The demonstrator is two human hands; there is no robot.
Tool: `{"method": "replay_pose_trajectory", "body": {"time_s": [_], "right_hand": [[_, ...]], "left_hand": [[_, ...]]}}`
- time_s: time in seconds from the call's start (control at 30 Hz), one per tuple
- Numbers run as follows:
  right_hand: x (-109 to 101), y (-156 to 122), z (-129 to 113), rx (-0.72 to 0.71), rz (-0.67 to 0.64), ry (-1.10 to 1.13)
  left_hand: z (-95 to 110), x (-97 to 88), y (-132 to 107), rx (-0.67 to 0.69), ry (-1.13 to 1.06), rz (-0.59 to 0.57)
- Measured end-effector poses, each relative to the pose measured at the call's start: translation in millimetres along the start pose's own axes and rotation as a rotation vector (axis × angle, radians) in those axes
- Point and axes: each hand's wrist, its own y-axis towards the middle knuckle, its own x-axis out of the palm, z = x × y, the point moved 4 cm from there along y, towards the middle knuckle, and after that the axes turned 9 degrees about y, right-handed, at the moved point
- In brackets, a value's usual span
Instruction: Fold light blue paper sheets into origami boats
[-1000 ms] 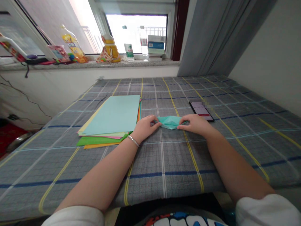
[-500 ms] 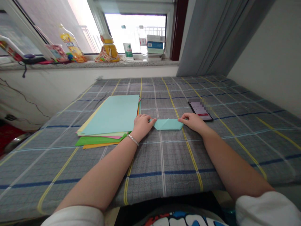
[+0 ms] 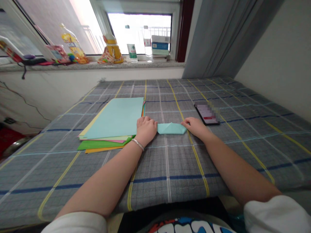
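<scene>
A small folded piece of aqua paper [image 3: 171, 128] lies flat on the checked grey bedcover [image 3: 167, 168], shaped like a long strip with a low peak along its top edge. My left hand [image 3: 146, 129] is curled over the paper's left end and hides that tip. My right hand [image 3: 193, 126] has its fingertips on the right end. Just left of my left hand is a stack of coloured paper sheets [image 3: 113, 119], aqua on top, and the hand's heel is close to its edge.
A phone [image 3: 207, 114] with a pixelated area lies just beyond my right hand. Bottles, a figurine and boxes stand on the stone windowsill [image 3: 97, 65] at the back. A grey curtain [image 3: 218, 38] hangs at the back right, and a wall runs along the right.
The aqua paper has gone from a raised, bulging fold to a flat, narrower shape. My right hand has moved left, drawing closer to my left hand, and the view has shifted slightly.
</scene>
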Motion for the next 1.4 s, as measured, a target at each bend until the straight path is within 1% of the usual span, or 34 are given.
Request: {"method": "replay_pose_trajectory", "body": {"time_s": [0.1, 0.2, 0.37, 0.5, 0.57, 0.6, 0.7, 0.77, 0.83, 0.93, 1.0, 1.13, 1.27, 1.4], "right_hand": [[1, 0, -2, 0.025, -0.009, -0.069], [2, 1, -4, 0.020, -0.019, -0.135], [3, 1, -6, 0.009, -0.024, -0.226], [2, -1, -13, -0.057, 0.045, -0.340], [4, -2, -17, -0.113, 0.067, -0.303], [6, -2, -19, -0.145, 0.055, -0.250], [16, -3, -24, -0.240, -0.032, -0.084], [21, -4, -26, -0.273, -0.069, -0.072], [24, -4, -29, -0.290, -0.081, -0.098], [27, -4, -34, -0.346, -0.106, -0.096], [30, -3, -35, -0.373, -0.121, -0.082], [38, -1, -32, -0.342, -0.151, -0.095], [44, 0, -30, -0.310, -0.205, -0.147], [45, 0, -30, -0.253, -0.229, -0.185]], "left_hand": [[2, 4.6, -3, 0.015, 0.079, 0.022], [4, 8.6, -5, 0.047, 0.159, 0.062], [6, 9.8, -7, 0.083, 0.213, 0.075], [5, 8.4, -6, 0.056, 0.179, 0.079], [5, 8.6, -5, 0.054, 0.114, 0.071], [7, 8.8, -4, 0.074, 0.067, 0.062], [14, 9.3, -3, 0.174, -0.088, 0.010], [19, 8.4, -4, 0.214, -0.150, -0.021], [23, 6.2, -5, 0.225, -0.153, -0.023], [28, 3.1, -7, 0.236, -0.111, 0.008], [31, 3.4, -8, 0.281, -0.097, 0.016], [38, 11.0, -7, 0.395, -0.095, -0.041], [40, 18.1, -6, 0.394, -0.077, -0.109], [39, 18.6, -5, 0.397, -0.054, -0.172]]}}
